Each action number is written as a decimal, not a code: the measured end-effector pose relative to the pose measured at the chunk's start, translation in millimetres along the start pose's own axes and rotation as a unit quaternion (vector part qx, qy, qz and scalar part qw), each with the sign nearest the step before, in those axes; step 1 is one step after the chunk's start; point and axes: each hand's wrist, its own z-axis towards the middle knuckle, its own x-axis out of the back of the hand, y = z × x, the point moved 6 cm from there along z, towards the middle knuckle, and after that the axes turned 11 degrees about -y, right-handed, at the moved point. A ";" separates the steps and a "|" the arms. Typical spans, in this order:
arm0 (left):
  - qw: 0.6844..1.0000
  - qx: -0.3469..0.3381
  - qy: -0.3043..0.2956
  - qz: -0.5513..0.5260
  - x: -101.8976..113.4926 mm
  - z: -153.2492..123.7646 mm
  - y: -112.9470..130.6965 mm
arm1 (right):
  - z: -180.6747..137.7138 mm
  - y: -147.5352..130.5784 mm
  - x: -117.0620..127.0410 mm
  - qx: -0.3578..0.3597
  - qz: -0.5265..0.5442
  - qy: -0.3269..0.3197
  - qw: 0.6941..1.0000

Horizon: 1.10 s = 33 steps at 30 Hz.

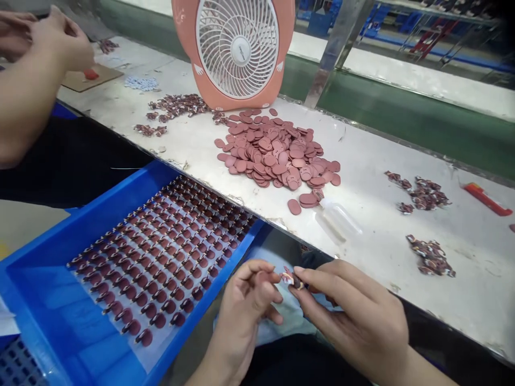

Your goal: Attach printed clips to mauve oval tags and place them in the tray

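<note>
My right hand pinches a small painted figurine, dark brown with white and yellowish patches, between thumb and fingertips. Close beside it, my left hand is curled, with what looks like a reddish-brown oval disc between its fingers, mostly hidden. Both hands are over my lap, just off the worktable's front edge. Beyond them a large pile of reddish-brown oval discs lies on the table. A clear plastic squeeze bottle rests on its side near the table edge.
A blue tray at left holds rows of discs with figurines attached. Small figurine piles lie at right, others near an orange fan. A red tool lies far right. Another person's hands work at upper left.
</note>
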 end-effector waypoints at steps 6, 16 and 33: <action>0.987 0.038 0.081 -0.131 4.4 1.9 -6.5 | -1.5 2.6 -11.3 -0.022 0.026 0.077 0.996; 0.948 0.118 -0.189 -0.227 -47.1 -1.7 7.3 | 11.1 21.4 -16.2 -0.111 0.094 -0.007 0.989; 0.954 0.197 -0.226 -0.026 -58.1 0.6 -54.6 | -35.3 44.6 11.2 -0.270 0.317 0.018 0.909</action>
